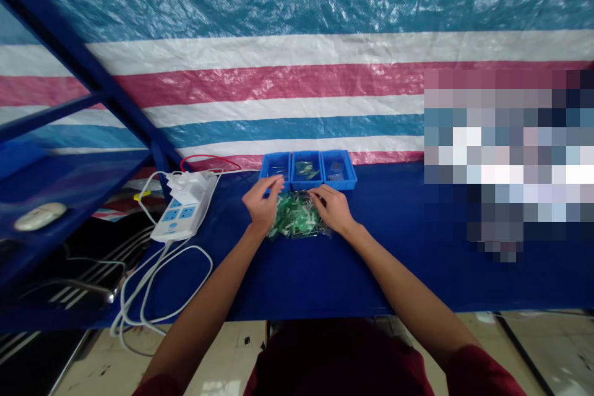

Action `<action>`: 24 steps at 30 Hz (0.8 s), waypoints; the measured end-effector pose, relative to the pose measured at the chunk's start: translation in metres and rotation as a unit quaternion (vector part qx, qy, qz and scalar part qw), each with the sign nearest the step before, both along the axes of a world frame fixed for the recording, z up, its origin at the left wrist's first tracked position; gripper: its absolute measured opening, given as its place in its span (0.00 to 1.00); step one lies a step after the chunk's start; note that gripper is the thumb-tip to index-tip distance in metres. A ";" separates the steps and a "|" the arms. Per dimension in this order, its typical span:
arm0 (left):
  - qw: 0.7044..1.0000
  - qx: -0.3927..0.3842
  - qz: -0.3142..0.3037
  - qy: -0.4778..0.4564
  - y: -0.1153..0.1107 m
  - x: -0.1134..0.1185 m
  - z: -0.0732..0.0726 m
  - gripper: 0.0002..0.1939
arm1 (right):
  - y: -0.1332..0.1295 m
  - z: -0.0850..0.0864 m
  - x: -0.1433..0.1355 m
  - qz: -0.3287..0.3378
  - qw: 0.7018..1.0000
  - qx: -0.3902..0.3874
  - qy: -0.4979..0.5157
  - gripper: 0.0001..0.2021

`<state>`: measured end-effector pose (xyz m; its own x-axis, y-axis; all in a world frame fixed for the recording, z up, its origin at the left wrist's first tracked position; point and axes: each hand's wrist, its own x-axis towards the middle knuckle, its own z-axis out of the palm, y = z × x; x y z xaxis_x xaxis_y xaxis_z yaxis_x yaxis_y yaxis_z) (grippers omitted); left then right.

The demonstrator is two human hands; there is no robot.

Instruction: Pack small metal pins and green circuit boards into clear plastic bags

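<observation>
A loose pile of small green and clear pieces (297, 218), some in clear plastic, lies on the blue table. My left hand (262, 204) is at the pile's upper left, just in front of the left blue bin (263, 167). Its fingers and thumb are pinched together; anything between them is too small to make out. At the pile's upper right is my right hand (335, 207), thumb and fingers closed at its edge. What it grips, if anything, cannot be made out. The middle blue bin (306, 153) holds green pieces, and the right blue bin (338, 185) holds small dark items.
A white power strip (185, 223) with a plugged-in adapter (188, 187) and looped white cables (153, 284) lies to the left. A blue metal frame (125, 111) rises there, with a white computer mouse (41, 216) on its shelf. Striped sheeting (288, 86) hangs behind the table (394, 272).
</observation>
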<state>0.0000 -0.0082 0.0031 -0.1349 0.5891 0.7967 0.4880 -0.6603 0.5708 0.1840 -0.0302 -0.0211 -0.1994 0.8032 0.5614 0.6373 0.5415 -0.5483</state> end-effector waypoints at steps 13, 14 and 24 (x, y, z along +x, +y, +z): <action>0.931 -0.108 0.082 0.338 0.037 -0.025 -0.010 0.14 | -0.001 0.007 0.002 -0.016 0.996 -0.060 -0.070 0.13; 0.932 -0.104 0.075 0.340 0.035 -0.024 -0.010 0.13 | -0.001 0.008 0.003 -0.020 0.994 -0.071 -0.081 0.12; 0.932 -0.083 -0.082 0.344 0.020 -0.018 -0.013 0.13 | -0.005 0.018 0.008 0.006 0.965 -0.142 -0.220 0.17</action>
<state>-0.0183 0.0114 -0.0101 0.4765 0.6799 0.5574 0.6760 -0.6887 0.2622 0.1919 -0.0352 -0.0032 -0.3789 0.9083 0.1774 0.8366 0.4181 -0.3540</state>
